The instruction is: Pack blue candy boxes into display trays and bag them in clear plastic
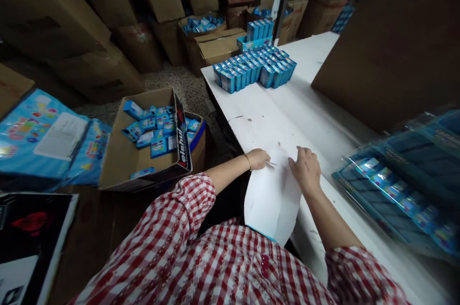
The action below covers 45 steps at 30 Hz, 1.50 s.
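A white sheet of thin card (269, 199) with a blue strip along its lower edge lies between my hands, bent and reaching from the table edge down to my lap. My left hand (258, 158) is closed on its upper left side, with the thumb and fingers pinched together. At the upper right side rests my right hand (306, 168), thumb spread from the fingers, the thumb touching the card and the fingers over the white table (247, 125). Whether any card is folded under those fingers is hidden.
Rows of small blue boxes (255, 68) stand at the table's far end. Plastic-wrapped blue packs (398, 190) lie at right, before a large brown cardboard panel (391, 51). An open carton (143, 147) of blue boxes sits at left, near a blue printed bag (43, 137).
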Motion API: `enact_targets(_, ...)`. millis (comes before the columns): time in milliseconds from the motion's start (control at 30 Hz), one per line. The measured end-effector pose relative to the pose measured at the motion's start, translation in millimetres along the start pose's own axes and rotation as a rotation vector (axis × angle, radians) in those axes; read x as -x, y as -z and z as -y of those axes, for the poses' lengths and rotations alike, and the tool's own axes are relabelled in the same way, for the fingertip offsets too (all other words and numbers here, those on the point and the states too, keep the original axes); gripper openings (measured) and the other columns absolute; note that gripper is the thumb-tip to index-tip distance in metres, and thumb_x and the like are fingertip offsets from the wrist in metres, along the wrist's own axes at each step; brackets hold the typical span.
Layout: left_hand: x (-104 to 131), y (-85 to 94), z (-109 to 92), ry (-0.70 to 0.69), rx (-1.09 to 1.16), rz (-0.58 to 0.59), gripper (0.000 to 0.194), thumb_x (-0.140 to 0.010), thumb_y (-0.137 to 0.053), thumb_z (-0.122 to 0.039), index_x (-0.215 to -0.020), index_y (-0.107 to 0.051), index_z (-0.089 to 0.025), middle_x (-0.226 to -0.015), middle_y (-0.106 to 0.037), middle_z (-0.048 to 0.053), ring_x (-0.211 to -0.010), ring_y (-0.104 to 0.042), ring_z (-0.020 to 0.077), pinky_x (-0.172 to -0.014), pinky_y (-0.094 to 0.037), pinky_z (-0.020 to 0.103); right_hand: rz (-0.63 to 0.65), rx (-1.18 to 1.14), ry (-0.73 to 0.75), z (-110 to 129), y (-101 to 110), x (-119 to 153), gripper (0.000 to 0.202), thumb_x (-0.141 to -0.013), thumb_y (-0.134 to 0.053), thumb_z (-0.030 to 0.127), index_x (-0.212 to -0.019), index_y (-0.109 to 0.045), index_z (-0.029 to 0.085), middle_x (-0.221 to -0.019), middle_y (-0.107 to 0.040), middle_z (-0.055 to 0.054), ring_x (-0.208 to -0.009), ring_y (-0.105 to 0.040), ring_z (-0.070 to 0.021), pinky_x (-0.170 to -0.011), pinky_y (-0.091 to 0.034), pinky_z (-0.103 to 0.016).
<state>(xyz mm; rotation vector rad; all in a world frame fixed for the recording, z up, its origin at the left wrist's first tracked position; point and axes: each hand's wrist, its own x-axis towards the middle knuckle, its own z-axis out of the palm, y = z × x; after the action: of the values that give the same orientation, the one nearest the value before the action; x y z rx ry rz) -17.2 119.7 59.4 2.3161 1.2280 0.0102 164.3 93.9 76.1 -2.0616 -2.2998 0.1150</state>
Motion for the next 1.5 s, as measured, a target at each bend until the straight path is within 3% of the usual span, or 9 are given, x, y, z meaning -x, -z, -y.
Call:
enact_targets(67, -3, 0.4, -3, -0.035, -0.02, 0.034, 0.025, -0.07, -0.051, -0.009, -0.084, -0.069, -0.02, -0.095, -0.07, 0.004, -0.097, -0.062, 0.0174, -0.087, -0.045, 0.025, 0.102, -0.126, -0.234, -9, -1, -2, 0.04, -0.08, -0.053, 0.031, -0.114, -0.058, 0.012, -0.107, -0.062, -0.016, -0.097, -0.058, -0.0268, -0.078, -0.045, -0.034)
enact_targets(167, -7, -1.5, -6, -0.074, -0.01, 0.051, 0.022, -0.072, -0.052, -0.012, -0.087, -0.067, -0.018, -0.094, -0.07, 0.005, -0.095, -0.062, 0.0177, -0.087, -0.044, 0.025, 0.231, -0.334, -0.347, -14, -4, 5, 0.036, -0.076, -0.056, 0.025, -0.11, -0.062, 0.015, -0.093, -0.068, -0.008, -0.086, -0.062, -0.0198, -0.074, -0.046, -0.027)
enact_targets(400, -10, -10.2, -12, -0.075, 0.015, 0.014, 0.02, -0.078, -0.048, -0.019, -0.08, -0.068, -0.016, -0.089, -0.068, 0.008, -0.089, -0.062, 0.0173, -0.084, -0.045, 0.026, 0.237, -0.488, -0.003, -3, -2, 26, 0.036, -0.077, -0.049, 0.012, -0.11, -0.059, 0.023, -0.1, -0.069, -0.001, -0.096, -0.062, -0.0167, -0.081, -0.045, -0.026)
enact_targets(733, -4, -0.6, -20, 0.105, 0.114, 0.036, 0.026, -0.079, -0.049, -0.023, -0.063, -0.068, -0.017, -0.077, -0.069, 0.006, -0.079, -0.061, 0.0183, -0.075, -0.045, 0.028, 0.318, -0.417, -0.03, -12, 0, 19, 0.021, -0.079, -0.051, 0.019, -0.084, -0.071, 0.024, -0.092, -0.07, -0.003, -0.092, -0.062, -0.0201, -0.079, -0.045, -0.028)
enact_targets(867, -3, -2.8, -23, 0.201, 0.162, -0.005, 0.017, -0.076, -0.056, -0.023, -0.082, -0.07, -0.015, -0.097, -0.068, 0.007, -0.093, -0.061, 0.0168, -0.082, -0.045, 0.024, 0.329, -0.56, -0.119, -18, -2, 12, 0.017, -0.076, -0.054, 0.017, -0.078, -0.071, 0.02, -0.083, -0.07, -0.002, -0.081, -0.063, -0.0168, -0.075, -0.046, -0.025)
enact_targets(1033, 0, -3.8, -18, 0.331, 0.403, -0.046, 0.068, -0.072, -0.065, -0.027, -0.133, -0.041, -0.01, -0.115, -0.061, 0.012, -0.102, -0.059, 0.0178, -0.089, -0.045, 0.025, 0.195, -0.63, -0.255, -22, -17, 11, 0.01, -0.067, -0.062, 0.015, -0.076, -0.067, 0.015, -0.099, -0.064, -0.007, -0.079, -0.061, -0.0144, -0.073, -0.046, -0.024)
enact_targets(1167, 0, -9.1, -13, 0.347, 0.634, 0.008, 0.088, -0.072, -0.065, -0.028, -0.142, -0.017, -0.008, -0.111, -0.063, 0.013, -0.095, -0.061, 0.0175, -0.081, -0.048, 0.026, 0.169, -0.781, -0.419, -23, -23, 12, 0.066, -0.061, -0.069, 0.018, -0.124, -0.049, 0.014, -0.114, -0.056, -0.011, -0.072, -0.058, -0.0112, -0.068, -0.047, -0.025)
enact_targets(1267, -3, -16.7, -11, 0.359, 0.691, 0.021, 0.069, -0.07, -0.065, -0.024, -0.132, -0.039, -0.01, -0.102, -0.064, 0.01, -0.084, -0.061, 0.0163, -0.074, -0.048, 0.026, 0.21, -0.858, -0.463, -24, -22, 11, 0.077, -0.056, -0.072, 0.018, -0.127, -0.044, 0.015, -0.095, -0.06, -0.003, -0.068, -0.054, -0.0105, -0.065, -0.045, -0.024)
enact_targets(1500, -1, -12.1, -21, 0.303, 0.413, -0.121, 0.018, -0.065, -0.068, -0.025, -0.077, -0.062, -0.015, -0.077, -0.062, 0.003, -0.075, -0.057, 0.0151, -0.072, -0.045, 0.026, 0.289, -0.96, -0.427, -23, -19, 13, 0.017, -0.056, -0.068, 0.022, -0.068, -0.058, 0.015, -0.057, -0.048, 0.006, -0.056, -0.043, -0.008, -0.054, -0.034, -0.021)
